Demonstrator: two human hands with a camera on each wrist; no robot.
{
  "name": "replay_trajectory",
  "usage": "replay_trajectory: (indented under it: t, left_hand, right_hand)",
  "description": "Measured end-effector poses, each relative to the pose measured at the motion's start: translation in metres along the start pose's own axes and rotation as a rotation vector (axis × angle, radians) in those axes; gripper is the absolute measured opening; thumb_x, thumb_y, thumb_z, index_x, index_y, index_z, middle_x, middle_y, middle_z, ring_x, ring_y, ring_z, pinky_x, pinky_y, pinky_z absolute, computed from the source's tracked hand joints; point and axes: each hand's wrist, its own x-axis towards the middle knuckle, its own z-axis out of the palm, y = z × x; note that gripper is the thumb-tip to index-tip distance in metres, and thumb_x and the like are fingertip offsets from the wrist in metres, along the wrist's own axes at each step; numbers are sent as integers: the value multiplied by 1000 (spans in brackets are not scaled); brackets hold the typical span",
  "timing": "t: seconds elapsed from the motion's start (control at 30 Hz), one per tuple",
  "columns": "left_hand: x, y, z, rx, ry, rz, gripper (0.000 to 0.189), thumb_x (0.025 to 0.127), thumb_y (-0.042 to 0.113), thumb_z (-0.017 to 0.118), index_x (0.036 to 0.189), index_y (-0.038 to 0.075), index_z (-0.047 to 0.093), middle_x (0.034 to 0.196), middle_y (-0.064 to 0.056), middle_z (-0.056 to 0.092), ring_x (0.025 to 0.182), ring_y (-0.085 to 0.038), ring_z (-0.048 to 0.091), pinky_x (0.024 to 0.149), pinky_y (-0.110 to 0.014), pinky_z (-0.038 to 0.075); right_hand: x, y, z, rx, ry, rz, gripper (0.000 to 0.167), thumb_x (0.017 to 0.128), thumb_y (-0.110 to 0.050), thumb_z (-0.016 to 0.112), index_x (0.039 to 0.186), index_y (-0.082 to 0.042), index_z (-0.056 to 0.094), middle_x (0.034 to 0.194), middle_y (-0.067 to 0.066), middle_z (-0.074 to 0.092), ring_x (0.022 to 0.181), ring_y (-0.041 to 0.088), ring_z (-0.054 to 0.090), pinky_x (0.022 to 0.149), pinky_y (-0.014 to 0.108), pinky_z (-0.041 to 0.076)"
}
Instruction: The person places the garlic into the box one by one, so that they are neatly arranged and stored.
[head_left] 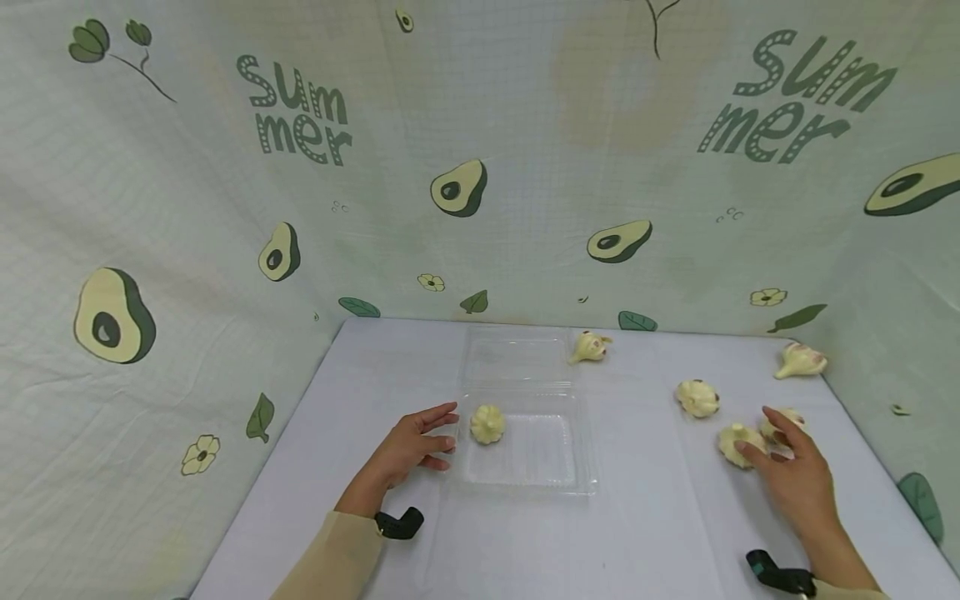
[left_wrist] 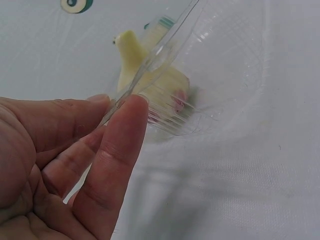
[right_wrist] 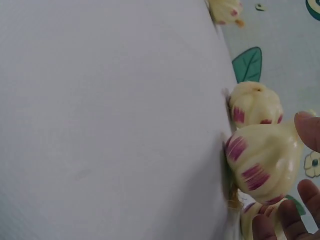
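A hinged clear plastic container (head_left: 525,483) lies with its lid folded back on the table. Its left rim is pinched between the thumb and a finger of my left hand (head_left: 411,446). Inside the tray, near that rim, sits one garlic bulb (head_left: 487,424), pale with purple streaks in the left wrist view. My right hand (head_left: 801,483) is spread over two garlic bulbs at the right. Its thumb (right_wrist: 309,131) is right at the stem of the nearer bulb (right_wrist: 262,162), while the fingers stay apart from each other. The other bulb (head_left: 787,421) is partly hidden behind the fingers.
Another garlic bulb (head_left: 697,398) lies just beyond the right hand. One more bulb (head_left: 591,347) is beside the lid (head_left: 517,354), and a further bulb (head_left: 801,361) is at the far right corner. Printed cloth walls (head_left: 525,125) surround the white table (head_left: 637,517).
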Motion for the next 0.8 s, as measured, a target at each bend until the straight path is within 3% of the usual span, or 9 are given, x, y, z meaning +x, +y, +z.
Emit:
replay_trajectory:
  t: [0.13,0.2,0.27,0.4,0.6,0.8]
  left_hand:
    - [1,-1,0,0,0,-2,69,98,-1,71,161,10,45,160,-21,48,96,-16,70,70,-32,65]
    - [1,-1,-1,-2,1,-3,69,98,-1,71,161,10,45,160,-21,48,96,-16,70,70,-32,65]
    - [1,-1,-1,-4,0,-4,69,98,-1,71,161,10,46,160,-21,48,96,-16,70,70,-32,65]
    - [2,-2,-1,-8,-1,-6,69,98,0,72,161,11,46,160,-20,48,97,-17,70,71,-32,65]
    - [2,-2,0,-7,1,-9,69,98,-1,72,161,11,46,160,-20,49,97,-17,70,71,-32,65]
    - [3,-2,0,-8,6,-9,69,98,-1,72,161,11,46,160,-20,49,96,-17,70,70,-31,65]
  right_hand:
    - [1,6,4,8,-4,-10,74,99,-30,76,162,-9,42,159,25,47,113,-3,44,72,0,36]
    - [1,8,7,7,-9,-5,74,99,-30,76,161,-9,43,159,25,47,110,-8,41,73,1,36]
    - [2,9,9,-4,-20,-3,74,99,-30,76,161,-7,42,157,26,48,114,1,46,73,2,35]
    - [3,10,13,-26,-33,-8,75,99,-27,76,161,-5,41,150,28,52,120,34,47,75,13,36]
    - [5,13,16,-84,-55,-66,70,98,-23,76,156,2,46,139,33,51,110,39,51,80,40,39]
    - [5,12,16,-89,-76,-18,70,99,-28,76,155,3,47,145,35,49,112,41,53,82,45,43]
